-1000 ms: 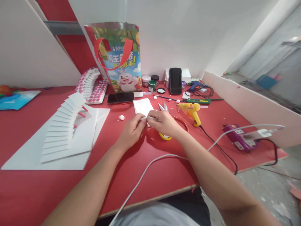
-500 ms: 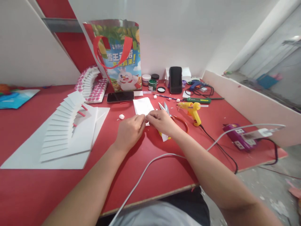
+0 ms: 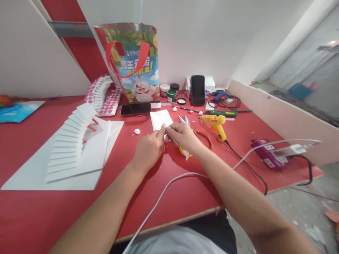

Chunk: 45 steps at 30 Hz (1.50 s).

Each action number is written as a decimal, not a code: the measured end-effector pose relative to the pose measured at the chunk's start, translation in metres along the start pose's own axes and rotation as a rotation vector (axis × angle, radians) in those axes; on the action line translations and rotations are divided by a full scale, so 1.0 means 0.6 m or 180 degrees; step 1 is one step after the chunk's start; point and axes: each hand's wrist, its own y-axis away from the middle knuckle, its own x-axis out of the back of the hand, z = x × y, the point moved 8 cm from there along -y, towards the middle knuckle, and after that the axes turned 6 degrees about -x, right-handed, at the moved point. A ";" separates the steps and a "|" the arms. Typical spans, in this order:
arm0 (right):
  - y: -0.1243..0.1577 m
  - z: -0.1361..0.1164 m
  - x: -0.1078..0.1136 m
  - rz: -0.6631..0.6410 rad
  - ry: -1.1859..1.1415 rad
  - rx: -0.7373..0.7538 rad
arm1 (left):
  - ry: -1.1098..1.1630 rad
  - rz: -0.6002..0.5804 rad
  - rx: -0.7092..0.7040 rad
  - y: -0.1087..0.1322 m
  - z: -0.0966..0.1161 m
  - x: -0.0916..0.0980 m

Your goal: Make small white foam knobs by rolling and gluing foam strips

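My left hand (image 3: 149,147) and my right hand (image 3: 182,135) meet over the middle of the red table, fingertips pinched together. From under my right hand a white paper strip (image 3: 186,154) sticks out toward me; its other end is hidden between the fingers. Whatever my left fingers pinch is too small and covered to make out. Just beyond the fingertips lies folded white paper (image 3: 161,119). Scissors (image 3: 186,121) with their blades pointing away lie partly beneath my right hand, beside orange and yellow handles. A small white lump (image 3: 137,131) sits left of the hands.
White boards (image 3: 87,173) with a fanned stepped piece lie at left. A yellow glue gun (image 3: 218,125) and purple power strip (image 3: 272,155) are at right, and a white cable (image 3: 169,185) crosses in front. Behind stand a printed bag (image 3: 140,74), phone (image 3: 197,90) and jars (image 3: 171,95).
My left fingers have shifted slightly, with the index finger now raised more along the right fingertips. The white strip under my right hand has turned and shows narrower.
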 end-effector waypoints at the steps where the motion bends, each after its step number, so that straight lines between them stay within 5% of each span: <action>1: 0.000 0.001 0.001 0.0016 -0.0004 -0.0011 | 0.0103 0.0052 -0.0017 0.000 0.000 0.001; 8: 0.003 -0.014 -0.003 -0.0077 0.0110 0.0299 | 0.2014 0.0885 0.0362 0.005 -0.028 0.025; 12: 0.004 -0.020 -0.008 -0.0241 0.0179 0.0373 | 0.2734 0.0905 0.0595 0.007 -0.043 0.021; 23: 0.011 -0.001 -0.024 -0.0887 -0.0750 -0.0312 | 0.1702 0.0925 0.0155 0.008 -0.032 0.028; 31: 0.010 0.036 -0.031 -0.0733 -0.1858 -0.1612 | 0.1840 0.0982 0.0454 0.006 -0.042 0.020; 45: -0.001 0.037 -0.025 -0.0798 -0.2068 -0.1142 | 0.3471 0.0671 0.1295 0.010 -0.056 -0.013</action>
